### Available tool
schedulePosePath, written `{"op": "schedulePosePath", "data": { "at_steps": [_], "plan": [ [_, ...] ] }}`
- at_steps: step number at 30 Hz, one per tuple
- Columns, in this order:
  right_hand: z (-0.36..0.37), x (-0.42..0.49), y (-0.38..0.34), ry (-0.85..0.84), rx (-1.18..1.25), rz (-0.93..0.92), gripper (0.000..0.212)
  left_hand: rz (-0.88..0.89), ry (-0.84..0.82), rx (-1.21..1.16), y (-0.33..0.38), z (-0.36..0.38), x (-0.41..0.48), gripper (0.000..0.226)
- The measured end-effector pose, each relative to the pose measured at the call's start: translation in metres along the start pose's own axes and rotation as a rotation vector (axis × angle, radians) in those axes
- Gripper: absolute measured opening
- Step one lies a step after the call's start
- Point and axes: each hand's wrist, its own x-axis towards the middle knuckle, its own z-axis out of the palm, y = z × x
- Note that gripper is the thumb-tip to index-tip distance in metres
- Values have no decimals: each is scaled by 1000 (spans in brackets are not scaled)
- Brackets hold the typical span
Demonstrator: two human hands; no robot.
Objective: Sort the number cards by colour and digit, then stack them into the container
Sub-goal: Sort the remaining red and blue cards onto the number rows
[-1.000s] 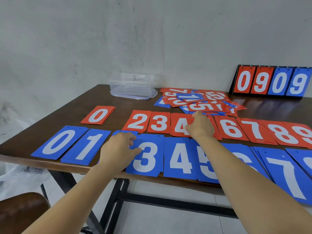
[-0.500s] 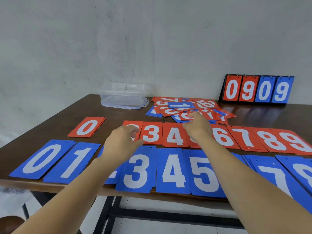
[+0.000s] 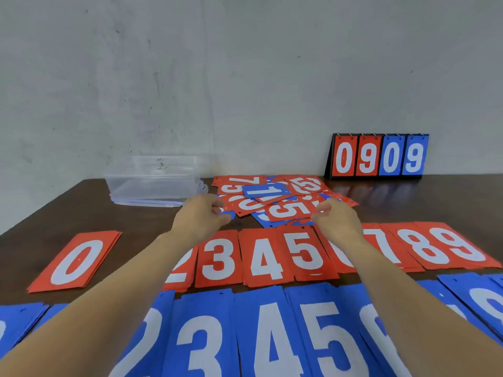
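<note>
- The left hand (image 3: 200,217), up and to the left of the red 4 card (image 3: 265,257), is bare; its knuckles and thumb show, slightly blurred.
- The right hand (image 3: 336,220), up and to the right of that card, is bare too.
- The left forearm (image 3: 109,308), left of the card, is bare along all its visible length.
- The right forearm (image 3: 413,317), right of the card, is likewise bare and looks broader toward the lower edge.

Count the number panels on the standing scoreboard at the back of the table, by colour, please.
Red panels: 2
Blue panels: 2
Total: 4
</note>
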Motion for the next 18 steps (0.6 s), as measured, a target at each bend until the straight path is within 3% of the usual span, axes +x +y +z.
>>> {"op": "schedulePosePath", "data": {
  "at_steps": [9, 18],
  "plan": [
    [25, 69, -3, -56, -49, -46, 35, -17, -42, -68, -4, 46, 100, 41],
    [79, 106, -19, -313, -162, -414, 51, 23, -135, 136, -10, 98, 174, 63]
  ]
}}
